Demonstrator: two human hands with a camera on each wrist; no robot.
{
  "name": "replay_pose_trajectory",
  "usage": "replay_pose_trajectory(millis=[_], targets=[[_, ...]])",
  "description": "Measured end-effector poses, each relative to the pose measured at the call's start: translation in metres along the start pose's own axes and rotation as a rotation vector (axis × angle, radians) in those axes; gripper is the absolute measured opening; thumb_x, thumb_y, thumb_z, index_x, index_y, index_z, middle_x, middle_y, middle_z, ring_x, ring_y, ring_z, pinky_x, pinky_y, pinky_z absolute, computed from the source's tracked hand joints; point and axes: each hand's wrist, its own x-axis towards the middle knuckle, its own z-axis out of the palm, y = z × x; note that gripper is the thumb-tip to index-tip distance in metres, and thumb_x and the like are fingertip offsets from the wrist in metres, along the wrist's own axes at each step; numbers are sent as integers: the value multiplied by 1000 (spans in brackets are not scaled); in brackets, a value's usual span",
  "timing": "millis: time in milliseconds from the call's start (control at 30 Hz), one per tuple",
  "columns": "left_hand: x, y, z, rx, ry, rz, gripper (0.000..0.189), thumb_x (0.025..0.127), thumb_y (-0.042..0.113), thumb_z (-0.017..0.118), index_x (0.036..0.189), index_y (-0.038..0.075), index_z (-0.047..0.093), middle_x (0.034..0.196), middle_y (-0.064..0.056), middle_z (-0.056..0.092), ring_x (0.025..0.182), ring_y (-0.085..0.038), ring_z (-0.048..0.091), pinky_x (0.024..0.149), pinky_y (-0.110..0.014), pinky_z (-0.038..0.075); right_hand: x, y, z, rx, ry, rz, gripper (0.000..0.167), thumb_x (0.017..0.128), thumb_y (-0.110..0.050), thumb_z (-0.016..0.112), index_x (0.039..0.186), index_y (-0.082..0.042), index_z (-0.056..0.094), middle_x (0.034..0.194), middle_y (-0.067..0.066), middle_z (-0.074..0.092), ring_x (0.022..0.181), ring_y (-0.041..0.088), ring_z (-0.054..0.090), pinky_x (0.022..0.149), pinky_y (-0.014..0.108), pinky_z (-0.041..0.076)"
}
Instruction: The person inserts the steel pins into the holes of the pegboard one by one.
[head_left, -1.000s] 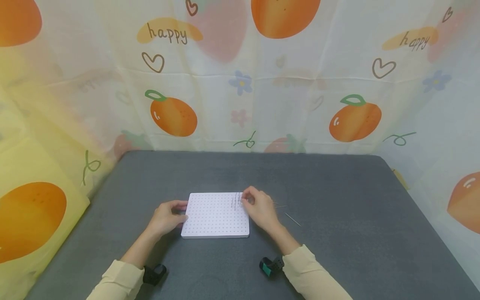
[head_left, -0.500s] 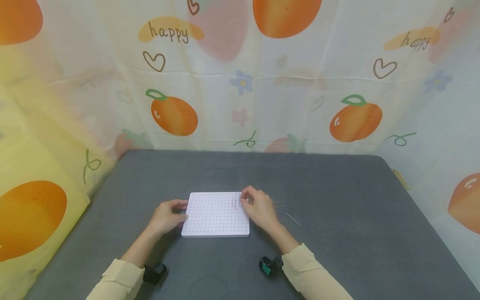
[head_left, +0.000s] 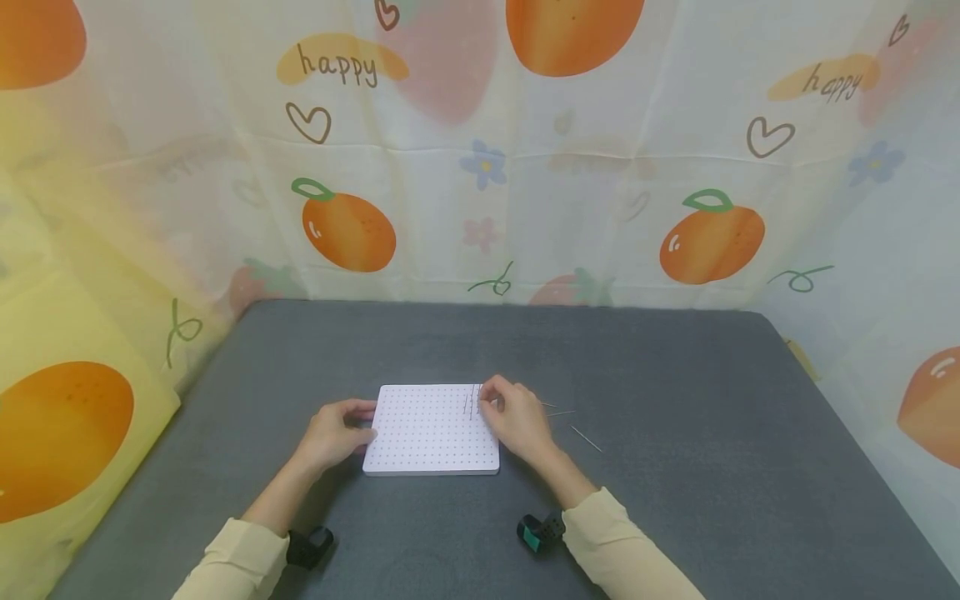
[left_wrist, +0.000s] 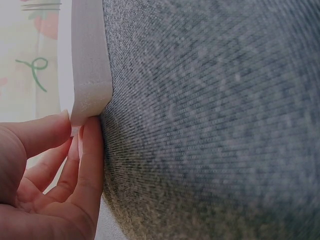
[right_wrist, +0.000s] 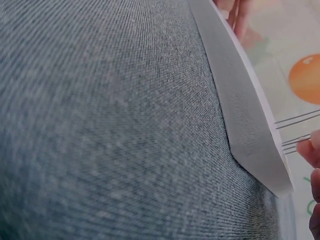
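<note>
A white pegboard (head_left: 427, 433) with a grid of small holes lies flat on the dark table. Several thin metal pins (head_left: 472, 402) stand upright near its far right corner. My left hand (head_left: 330, 435) holds the board's left edge; in the left wrist view the thumb presses its upper edge, with fingers (left_wrist: 91, 165) against the side. Over the far right part of the board, my right hand (head_left: 521, 421) has thumb and forefinger pinched together at a thin pin beside the standing ones. That pin's lower end is hidden by the fingers in the head view.
To the right of the board, a few loose pins (head_left: 587, 438) lie on the grey table (head_left: 675, 433). A fruit-print cloth (head_left: 555, 208) hangs behind the table. Each wrist carries a black band, the right one (head_left: 540, 533) with a green patch.
The right hand has shifted very slightly, its fingertips staying over the far right part of the board. The left hand and the board look unchanged.
</note>
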Motion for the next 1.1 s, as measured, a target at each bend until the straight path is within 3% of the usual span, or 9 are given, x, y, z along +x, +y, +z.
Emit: replay_pose_trajectory(millis=[567,1100], targets=[[0,0,1,-3,-2,5,45,81,2,63,124,-1,52,115,-21,58,81,-20,63,68,-34,56,-2,7,-11,-16,-94,-8,6,81,-17,65,87,-18,62,78,-8,61,67,7,49,60,23,41],[-1,1,1,12,7,-5,45,81,2,62,125,-1,52,115,-21,58,79,-19,63,67,-34,56,-7,29,-51,63,-57,-28,8,82,-13,66,89,-19,64,83,-8,63,77,10,56,69,29,47]])
